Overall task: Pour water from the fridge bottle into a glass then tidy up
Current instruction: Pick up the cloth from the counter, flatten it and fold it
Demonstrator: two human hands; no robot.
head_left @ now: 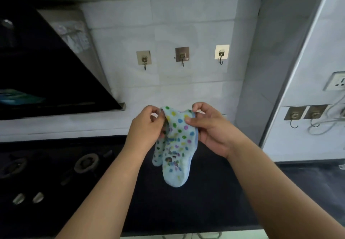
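Right at the middle of the view, a light blue cloth [174, 145] dotted with green, yellow, blue and purple spots hangs in the air above the dark counter [209, 197], touching nothing but the hands. The left hand [147, 128] pinches its upper edge at about 10 o'clock of the cloth, fingers curled round the fabric; the right hand [209, 128] grips the opposite upper corner at about 2 o'clock, thumb pressed on the spotted face. Below the hands the cloth droops in two loose folds toward 6 o'clock. At 12 o'clock from the cloth, three adhesive hooks [182, 55] sit in a row on the white tiled wall, each bare. At 9 o'clock lies a black gas hob [56, 166] with its burners and two knobs, and above it, toward 10 o'clock, a slanted black range hood [52, 74]. At 3 o'clock, on the side wall, are two more hooks [306, 115], loose white cables [328, 119] and a wall socket [337, 83]. No writing can be read on any of these.
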